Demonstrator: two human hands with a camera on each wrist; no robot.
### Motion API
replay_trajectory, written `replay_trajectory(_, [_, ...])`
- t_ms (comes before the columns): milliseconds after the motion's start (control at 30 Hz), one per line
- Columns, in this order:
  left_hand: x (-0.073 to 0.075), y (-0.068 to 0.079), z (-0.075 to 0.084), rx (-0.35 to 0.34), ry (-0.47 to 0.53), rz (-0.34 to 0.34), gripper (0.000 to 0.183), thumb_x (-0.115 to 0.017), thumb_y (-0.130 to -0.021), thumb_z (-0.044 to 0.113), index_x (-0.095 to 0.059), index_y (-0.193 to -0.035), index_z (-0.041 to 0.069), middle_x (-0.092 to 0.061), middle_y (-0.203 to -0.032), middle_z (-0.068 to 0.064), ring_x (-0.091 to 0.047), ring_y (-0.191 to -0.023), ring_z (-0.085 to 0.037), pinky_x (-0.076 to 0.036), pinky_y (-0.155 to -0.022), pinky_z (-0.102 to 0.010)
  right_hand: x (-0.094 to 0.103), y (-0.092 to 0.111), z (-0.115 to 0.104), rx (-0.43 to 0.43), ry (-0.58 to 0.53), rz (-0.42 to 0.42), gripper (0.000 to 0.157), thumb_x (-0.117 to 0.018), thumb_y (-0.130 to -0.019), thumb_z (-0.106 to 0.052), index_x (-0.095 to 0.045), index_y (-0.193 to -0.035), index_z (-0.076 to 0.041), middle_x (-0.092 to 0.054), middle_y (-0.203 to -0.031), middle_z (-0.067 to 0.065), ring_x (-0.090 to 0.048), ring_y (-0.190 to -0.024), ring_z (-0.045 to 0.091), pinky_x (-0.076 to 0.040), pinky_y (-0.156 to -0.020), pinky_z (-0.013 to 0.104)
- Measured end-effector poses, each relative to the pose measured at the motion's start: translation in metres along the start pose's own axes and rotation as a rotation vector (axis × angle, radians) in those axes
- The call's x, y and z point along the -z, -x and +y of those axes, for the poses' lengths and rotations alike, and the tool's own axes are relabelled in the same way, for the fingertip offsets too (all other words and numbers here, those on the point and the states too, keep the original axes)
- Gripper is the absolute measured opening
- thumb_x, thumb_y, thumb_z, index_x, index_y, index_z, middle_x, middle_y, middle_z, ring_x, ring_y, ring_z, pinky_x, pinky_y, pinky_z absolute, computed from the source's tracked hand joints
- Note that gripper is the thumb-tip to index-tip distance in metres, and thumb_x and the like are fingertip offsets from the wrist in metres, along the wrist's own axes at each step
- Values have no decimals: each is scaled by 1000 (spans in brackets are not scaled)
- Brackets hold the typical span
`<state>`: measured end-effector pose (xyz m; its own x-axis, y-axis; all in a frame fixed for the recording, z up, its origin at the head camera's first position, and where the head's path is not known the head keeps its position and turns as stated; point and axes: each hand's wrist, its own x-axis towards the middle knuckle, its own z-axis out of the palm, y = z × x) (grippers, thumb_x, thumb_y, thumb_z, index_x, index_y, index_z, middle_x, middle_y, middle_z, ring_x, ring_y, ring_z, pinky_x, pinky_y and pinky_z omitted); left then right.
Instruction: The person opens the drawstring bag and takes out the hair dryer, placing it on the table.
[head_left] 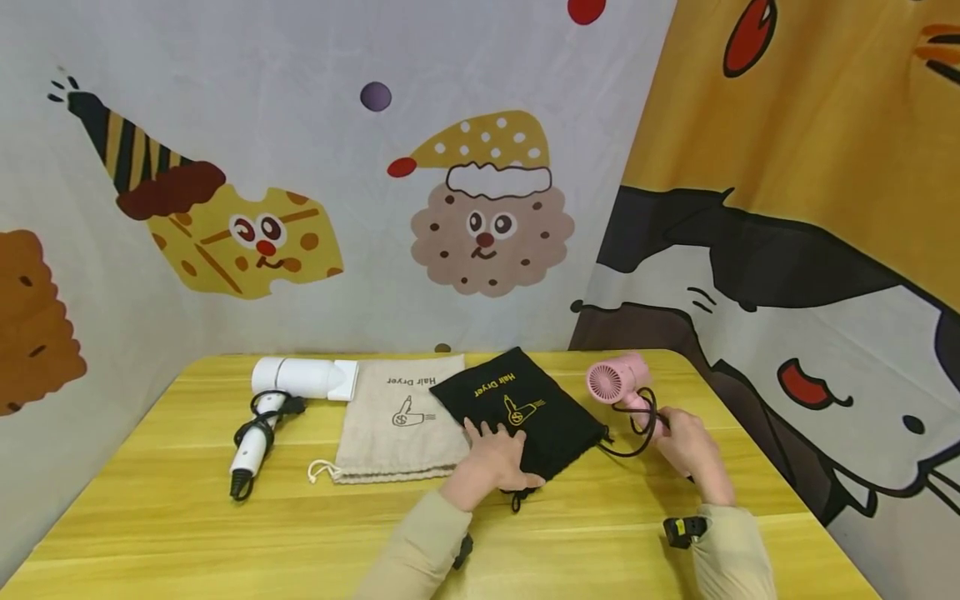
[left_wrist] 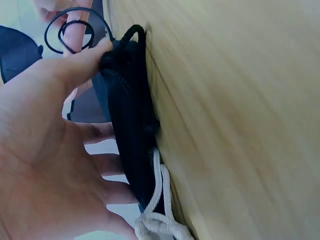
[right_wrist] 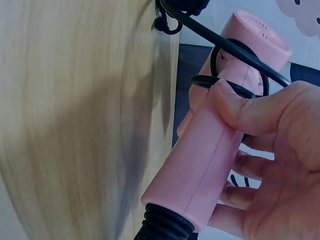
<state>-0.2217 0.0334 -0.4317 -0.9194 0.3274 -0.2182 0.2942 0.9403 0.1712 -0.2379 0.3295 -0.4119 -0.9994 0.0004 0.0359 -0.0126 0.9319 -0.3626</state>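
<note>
My right hand (head_left: 688,446) grips the handle of a pink hair dryer (head_left: 618,379), with the thumb across it in the right wrist view. A black cord (right_wrist: 225,45) loops round that handle. On the black drawstring pouch (head_left: 551,408), printed "Hair Dryer" in yellow, my left hand (head_left: 495,462) rests with its fingers spread. The pouch lies askew, partly over a beige drawstring pouch (head_left: 375,450) with the same print in dark lines. In the left wrist view, the thumb touches the black pouch's edge near its cord loop (left_wrist: 132,32).
A white hair dryer (head_left: 300,379) with its black cord wound round the handle lies left of the pouches. Everything is on a wooden table (head_left: 187,542). Behind its far edge hangs a cartoon-printed cloth (head_left: 360,250), which also runs along the right side.
</note>
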Motion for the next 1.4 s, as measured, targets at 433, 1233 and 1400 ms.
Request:
replay_trajectory(433, [-1, -10, -2, -109, -13, -44, 62, -66, -79, 57, -49, -133, 33, -36, -151, -15, -30, -142, -34, -21, -116, -56, -8, -4, -9, -115, 49, 88, 32, -61, -87, -28, -60, -91, 4, -61, -86, 23, -57, -70, 30, -42, -52, 40])
replay_trajectory(1233, [-3, -25, -16, -191, 56, -16, 46, -68, -84, 30, -57, -129, 34, -36, -153, -4, -25, -146, -29, -20, -118, -51, -29, -22, -12, -142, 172, 104, 35, -56, -89, -30, -62, -85, 4, -62, -87, 30, -61, -75, 46, -45, -52, 53])
replay_trajectory(1400, [-4, -22, -15, -183, 102, 5, 43, -68, -86, 25, -60, -127, 30, -40, -151, -5, -30, -143, -30, -28, -116, -47, -33, -25, -17, -117, 171, 136, 32, -53, -91, -27, -61, -80, 2, -63, -87, 29, -61, -74, 47, -45, -52, 53])
